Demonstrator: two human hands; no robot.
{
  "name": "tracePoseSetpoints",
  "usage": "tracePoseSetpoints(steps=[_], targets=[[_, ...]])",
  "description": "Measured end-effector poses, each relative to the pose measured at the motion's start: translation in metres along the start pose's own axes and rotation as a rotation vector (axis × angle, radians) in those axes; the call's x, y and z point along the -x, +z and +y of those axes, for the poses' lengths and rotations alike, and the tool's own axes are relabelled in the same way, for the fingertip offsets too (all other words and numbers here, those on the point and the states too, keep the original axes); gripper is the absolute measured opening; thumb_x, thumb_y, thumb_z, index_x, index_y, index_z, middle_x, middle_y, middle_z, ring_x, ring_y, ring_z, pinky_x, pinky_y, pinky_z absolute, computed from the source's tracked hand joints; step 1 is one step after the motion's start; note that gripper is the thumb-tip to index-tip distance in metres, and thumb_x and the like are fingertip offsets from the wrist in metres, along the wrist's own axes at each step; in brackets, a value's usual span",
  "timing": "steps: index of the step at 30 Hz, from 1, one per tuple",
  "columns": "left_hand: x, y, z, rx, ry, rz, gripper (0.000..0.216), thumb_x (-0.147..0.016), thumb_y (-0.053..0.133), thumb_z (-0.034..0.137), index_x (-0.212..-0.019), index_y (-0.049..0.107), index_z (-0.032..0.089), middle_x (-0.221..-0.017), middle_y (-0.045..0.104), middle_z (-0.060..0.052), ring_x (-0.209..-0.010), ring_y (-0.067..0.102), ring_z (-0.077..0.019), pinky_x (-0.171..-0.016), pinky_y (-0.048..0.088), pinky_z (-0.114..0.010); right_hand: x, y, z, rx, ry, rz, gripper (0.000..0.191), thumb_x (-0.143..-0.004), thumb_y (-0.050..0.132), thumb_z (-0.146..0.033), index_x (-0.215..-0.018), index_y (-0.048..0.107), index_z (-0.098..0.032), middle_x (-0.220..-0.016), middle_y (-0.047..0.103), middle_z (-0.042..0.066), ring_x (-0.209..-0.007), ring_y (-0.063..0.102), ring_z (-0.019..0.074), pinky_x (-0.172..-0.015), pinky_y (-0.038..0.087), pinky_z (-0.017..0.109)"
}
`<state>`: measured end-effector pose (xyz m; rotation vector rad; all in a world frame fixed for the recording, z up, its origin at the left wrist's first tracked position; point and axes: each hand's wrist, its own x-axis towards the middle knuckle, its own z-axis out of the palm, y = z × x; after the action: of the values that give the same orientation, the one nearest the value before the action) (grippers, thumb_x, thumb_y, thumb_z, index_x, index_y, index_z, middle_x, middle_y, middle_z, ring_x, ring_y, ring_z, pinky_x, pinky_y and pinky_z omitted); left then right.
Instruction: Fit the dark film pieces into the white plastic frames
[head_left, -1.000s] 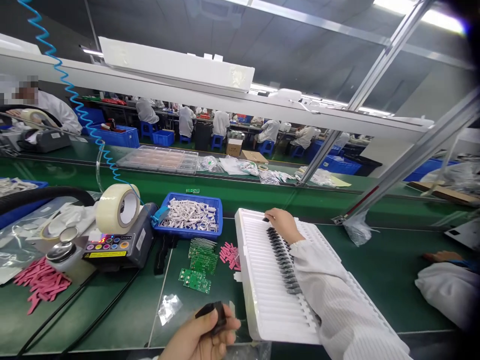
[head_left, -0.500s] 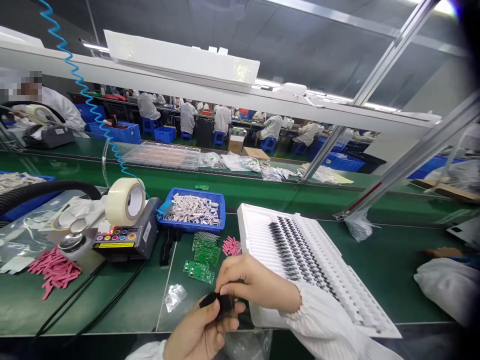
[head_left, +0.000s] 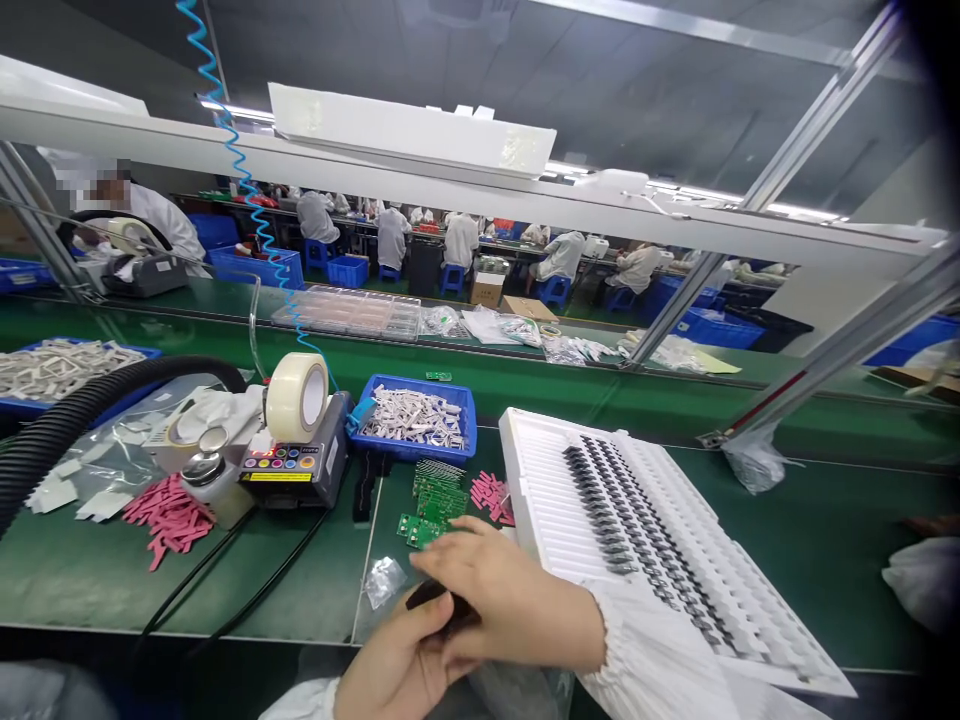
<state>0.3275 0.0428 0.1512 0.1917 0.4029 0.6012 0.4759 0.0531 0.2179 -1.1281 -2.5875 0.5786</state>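
My left hand [head_left: 401, 650] is closed around a small black part [head_left: 426, 596], its thumb lying along the near side. Reaching over from the right, my right hand [head_left: 499, 590] is closed over the same part, fingers across its top and covering most of it, so its exact kind is hidden. Just beyond the fingers lie green circuit boards [head_left: 439, 497] and a small pile of pink strips [head_left: 491, 496]. A crumpled clear plastic piece [head_left: 385, 582] is left of my hands. To the right stands a white slotted tray [head_left: 534, 500] with rows of dark parts.
A blue bin [head_left: 472, 420] of white pieces stands behind the boards. Left of it are a tape dispenser [head_left: 300, 475] with a tape roll [head_left: 297, 398], a metal-topped bottle [head_left: 217, 488], more pink strips [head_left: 169, 515] and a black hose [head_left: 90, 410]. People in white work beyond.
The view has swung left, shifting the scene rightward. My right hand has gone from pinching at the black part's top to lying across it with its fingers stretched over.
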Motion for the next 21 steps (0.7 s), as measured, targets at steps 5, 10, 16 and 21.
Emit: tracePoseSetpoints(steps=[5,10,16,21], targets=[[0.007,0.000,0.002,0.000,0.061,-0.045,0.036,-0.060,0.075,0.014,-0.094,0.065,0.018,-0.085,0.073,-0.004,-0.078,0.066,-0.0157,-0.075,0.048,-0.028,-0.003,0.018,-0.009,0.119,-0.054,0.080,0.025,-0.085,0.052,-0.028,-0.108,0.054,-0.018,-0.096,0.068,0.006,-0.088,0.061,0.0169,-0.100,0.027,0.040],[0.012,0.002,0.006,-0.017,0.024,-0.120,0.032,-0.058,0.077,0.014,-0.088,0.066,0.020,-0.061,0.065,0.004,-0.060,0.061,-0.0104,-0.071,0.047,-0.025,-0.005,0.020,-0.016,0.185,-0.119,0.176,0.035,-0.082,0.053,-0.025,-0.116,0.049,-0.015,-0.103,0.067,0.008,-0.105,0.056,0.0205,-0.100,0.028,0.038],[0.014,-0.005,0.004,0.004,-0.060,-0.229,0.050,-0.054,0.080,0.037,-0.098,0.065,0.019,-0.099,0.071,-0.007,-0.097,0.063,-0.0240,-0.087,0.045,-0.039,-0.011,0.017,-0.019,0.096,-0.110,0.026,0.021,-0.080,0.053,-0.024,-0.101,0.057,-0.021,-0.088,0.069,0.002,-0.084,0.062,0.0149,-0.088,0.037,0.032],[0.014,-0.013,0.001,0.024,-0.116,-0.266,0.049,-0.055,0.076,0.045,-0.095,0.066,0.020,-0.111,0.068,-0.008,-0.106,0.060,-0.0287,-0.091,0.042,-0.045,-0.012,0.018,-0.024,0.084,-0.038,0.044,0.032,-0.073,0.060,-0.029,-0.103,0.057,-0.020,-0.087,0.069,0.004,-0.090,0.062,0.0188,-0.094,0.033,0.036]])
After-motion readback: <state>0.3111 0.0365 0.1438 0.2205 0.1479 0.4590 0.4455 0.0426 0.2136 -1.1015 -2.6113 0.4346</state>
